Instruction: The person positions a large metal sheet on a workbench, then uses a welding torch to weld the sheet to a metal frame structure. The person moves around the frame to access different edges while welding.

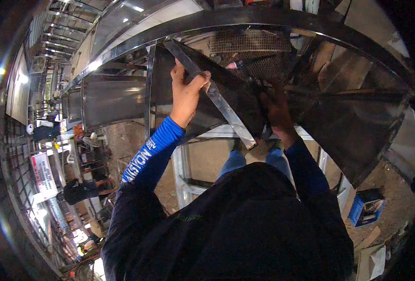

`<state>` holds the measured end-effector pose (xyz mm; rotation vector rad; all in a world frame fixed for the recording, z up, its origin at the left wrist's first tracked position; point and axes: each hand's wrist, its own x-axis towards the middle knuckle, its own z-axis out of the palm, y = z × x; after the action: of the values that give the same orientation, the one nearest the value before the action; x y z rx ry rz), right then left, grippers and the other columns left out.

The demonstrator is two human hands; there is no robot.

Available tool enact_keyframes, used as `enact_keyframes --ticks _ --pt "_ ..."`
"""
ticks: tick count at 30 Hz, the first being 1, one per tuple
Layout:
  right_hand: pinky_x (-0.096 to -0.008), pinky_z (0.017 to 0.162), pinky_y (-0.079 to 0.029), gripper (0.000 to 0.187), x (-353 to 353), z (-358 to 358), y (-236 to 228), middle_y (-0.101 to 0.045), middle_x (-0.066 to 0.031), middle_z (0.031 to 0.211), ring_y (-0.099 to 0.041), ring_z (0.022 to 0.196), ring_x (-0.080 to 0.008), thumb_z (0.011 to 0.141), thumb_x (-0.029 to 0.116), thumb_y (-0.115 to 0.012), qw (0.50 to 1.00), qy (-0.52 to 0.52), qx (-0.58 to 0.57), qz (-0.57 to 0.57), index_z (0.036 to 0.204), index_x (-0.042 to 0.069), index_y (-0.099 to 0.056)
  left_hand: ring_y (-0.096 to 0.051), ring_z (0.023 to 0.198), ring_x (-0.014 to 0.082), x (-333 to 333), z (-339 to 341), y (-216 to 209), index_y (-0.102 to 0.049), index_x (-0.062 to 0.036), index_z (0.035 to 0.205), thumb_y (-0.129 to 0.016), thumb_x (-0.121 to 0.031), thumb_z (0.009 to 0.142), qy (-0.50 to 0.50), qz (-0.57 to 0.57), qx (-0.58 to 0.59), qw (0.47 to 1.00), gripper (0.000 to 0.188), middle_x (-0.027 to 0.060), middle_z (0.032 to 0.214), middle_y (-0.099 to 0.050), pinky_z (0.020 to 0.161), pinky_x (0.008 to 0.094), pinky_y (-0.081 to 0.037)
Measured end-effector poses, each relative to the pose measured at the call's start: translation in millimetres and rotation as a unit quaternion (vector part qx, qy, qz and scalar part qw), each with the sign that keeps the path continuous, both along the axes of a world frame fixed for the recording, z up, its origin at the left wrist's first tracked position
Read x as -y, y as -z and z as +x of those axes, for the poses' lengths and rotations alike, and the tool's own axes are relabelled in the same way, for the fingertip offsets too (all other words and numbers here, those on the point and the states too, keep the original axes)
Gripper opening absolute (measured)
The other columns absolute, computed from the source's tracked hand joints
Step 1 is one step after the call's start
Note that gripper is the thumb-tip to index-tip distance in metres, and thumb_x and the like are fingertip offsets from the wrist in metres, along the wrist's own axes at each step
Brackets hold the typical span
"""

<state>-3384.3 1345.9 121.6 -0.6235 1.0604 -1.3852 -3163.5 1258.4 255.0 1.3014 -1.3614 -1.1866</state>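
My left hand [187, 96] is closed around a straight metal bar [231, 117], thumb on one side and fingers on the other. The bar slants from the far left, near a curved dark metal frame [245, 18], down toward my body. Deep in shadow, my right hand [277, 110] is closed on a dark welding torch. The torch's pale pink nozzle [234, 65] points left, toward the bar's far half. Shadow hides most of the torch body and the right fingers. Dark sheet panels [352, 131] lie within the frame.
A silvery metal stand [183, 180] is below, around my legs. On the ground at right is a blue crate [366, 208] with things in it. A perforated metal grate [249, 42] lies beyond the hands. Another person [83, 191] works at the left among racks and clutter.
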Motion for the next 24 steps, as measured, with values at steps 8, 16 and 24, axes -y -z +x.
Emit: enact_keyframes --ticks 8,16,24 --pt "-0.0259 0.066 -0.050 0.038 21 20 -27 -0.065 -0.0069 0.107 -0.060 0.080 -0.0115 0.102 0.020 -0.060 0.991 -0.083 0.098 -0.026 0.139 0.016 -0.052 -0.052 0.064 0.0069 -18 6 -28 -0.060 -0.0082 0.113 -0.066 -0.018 0.090 -0.031 0.058 0.017 0.998 0.025 -0.0006 0.085 -0.060 0.054 0.0221 -0.038" --pt "-0.0278 0.058 -0.051 0.028 27 23 -35 -0.066 -0.0037 0.090 -0.059 0.066 -0.0116 0.103 0.022 -0.060 0.943 -0.036 0.311 0.115 0.129 0.012 -0.057 -0.044 0.058 0.0055 -28 16 -31 -0.062 -0.0072 0.107 -0.068 -0.021 0.090 -0.079 -0.012 0.116 0.990 0.023 -0.0015 0.093 -0.055 0.048 0.0215 -0.030" --pt "-0.0254 0.061 -0.050 0.031 11 -5 -14 -0.065 -0.0037 0.097 -0.059 0.073 -0.0102 0.104 0.024 -0.057 0.965 -0.050 0.231 0.117 0.134 0.016 -0.055 -0.052 0.103 0.0144 -32 57 -28 -0.056 -0.0087 0.137 -0.061 -0.014 0.098 -0.032 -0.104 0.246 0.963 0.040 0.0074 0.133 -0.055 0.088 0.0282 -0.040"
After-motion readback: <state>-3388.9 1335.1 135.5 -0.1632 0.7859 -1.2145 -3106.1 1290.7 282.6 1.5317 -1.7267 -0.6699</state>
